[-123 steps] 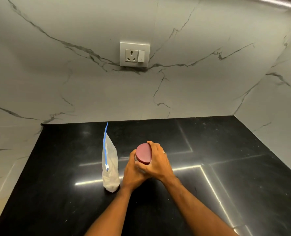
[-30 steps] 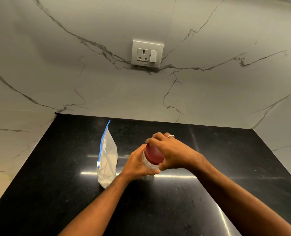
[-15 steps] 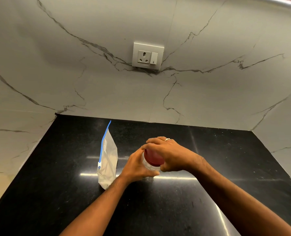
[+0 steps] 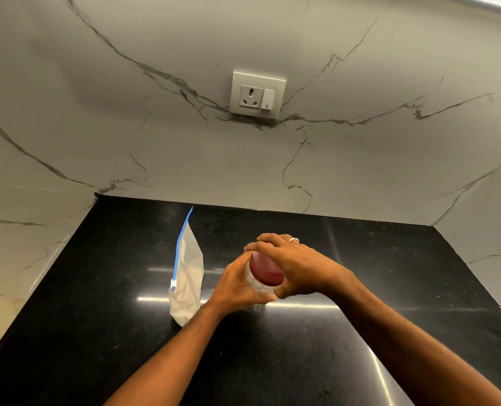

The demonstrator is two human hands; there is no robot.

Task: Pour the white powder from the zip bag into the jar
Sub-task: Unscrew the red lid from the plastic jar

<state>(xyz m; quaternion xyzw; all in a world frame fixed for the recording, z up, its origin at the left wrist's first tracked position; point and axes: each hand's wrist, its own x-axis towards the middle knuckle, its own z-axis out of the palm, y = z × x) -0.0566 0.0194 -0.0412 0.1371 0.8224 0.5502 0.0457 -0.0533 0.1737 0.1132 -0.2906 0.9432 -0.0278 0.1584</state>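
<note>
A clear zip bag (image 4: 187,276) with a blue slider strip stands upright on the black counter (image 4: 390,273), white powder filling its lower part. Just right of it is a clear jar (image 4: 253,284) with a dark red lid (image 4: 265,269). My left hand (image 4: 237,285) wraps the jar's body from the left. My right hand (image 4: 293,265) is curled over the lid from the right, a ring on one finger. Most of the jar is hidden by both hands. The lid sits on the jar.
Marble walls close in the counter at the back, left and right. A socket with a switch (image 4: 256,95) is on the back wall. The counter's left edge (image 4: 38,288) runs diagonally beside the bag.
Over the last second my right hand's fingers have shifted around the lid while the left hand keeps the jar still. The bag has not moved.
</note>
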